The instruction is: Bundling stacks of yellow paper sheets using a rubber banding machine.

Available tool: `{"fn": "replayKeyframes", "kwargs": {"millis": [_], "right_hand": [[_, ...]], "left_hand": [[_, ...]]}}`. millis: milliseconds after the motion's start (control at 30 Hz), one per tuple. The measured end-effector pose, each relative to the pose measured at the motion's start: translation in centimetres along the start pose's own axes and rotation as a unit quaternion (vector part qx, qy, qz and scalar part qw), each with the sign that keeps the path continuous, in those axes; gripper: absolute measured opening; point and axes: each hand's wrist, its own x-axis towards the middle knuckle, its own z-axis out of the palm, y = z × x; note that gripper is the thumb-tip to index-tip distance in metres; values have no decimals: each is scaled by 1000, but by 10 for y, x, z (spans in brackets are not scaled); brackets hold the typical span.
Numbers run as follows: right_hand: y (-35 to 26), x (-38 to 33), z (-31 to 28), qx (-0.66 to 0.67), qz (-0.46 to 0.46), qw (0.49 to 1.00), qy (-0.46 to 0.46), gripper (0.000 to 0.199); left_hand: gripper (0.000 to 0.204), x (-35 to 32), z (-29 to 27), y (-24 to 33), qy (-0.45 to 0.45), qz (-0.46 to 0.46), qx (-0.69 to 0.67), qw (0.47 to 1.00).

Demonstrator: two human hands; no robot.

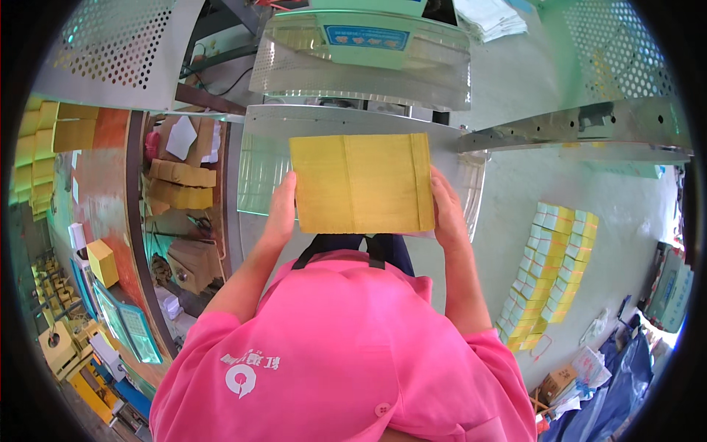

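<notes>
A workshop; perforated metal panel; bundled stacks

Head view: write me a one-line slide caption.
Left fingers and right fingers hold a yellow block by opposite sides, while rows of yellow-and-white bundles line the floor at right.

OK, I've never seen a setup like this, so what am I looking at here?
It's one wide fisheye picture from a camera on someone's head, looking down, so straight edges bend. There's no robot: a bare left hand and right hand hold a yellow rectangular block between them by its ends. Beyond it are a metal surface and a clear panel. At left, a boxy yellow piece stands on a reddish workbench; at right, rows of yellow-and-white bundles sit on the floor.
</notes>
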Motion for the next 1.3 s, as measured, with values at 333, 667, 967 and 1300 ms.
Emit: {"fn": "replayKeyframes", "kwargs": {"millis": [333, 667, 967, 1300], "right_hand": [[-9, 8, 5, 106, 21, 994, -35, 50], [15, 50, -39, 175, -128, 976, -30, 26], [8, 18, -48, 32, -199, 978, -55, 33], [7, 19, -54, 26, -182, 981, -64, 41]], "left_hand": [[54, 13, 18, -9, -47, 9, -160, 986], [45, 4, 21, -8, -80, 312, 216, 922], [30, -22, 7, -31, -123, 263, 351, 890], [39, -35, 3, -54, -87, 246, 399, 879]]}}
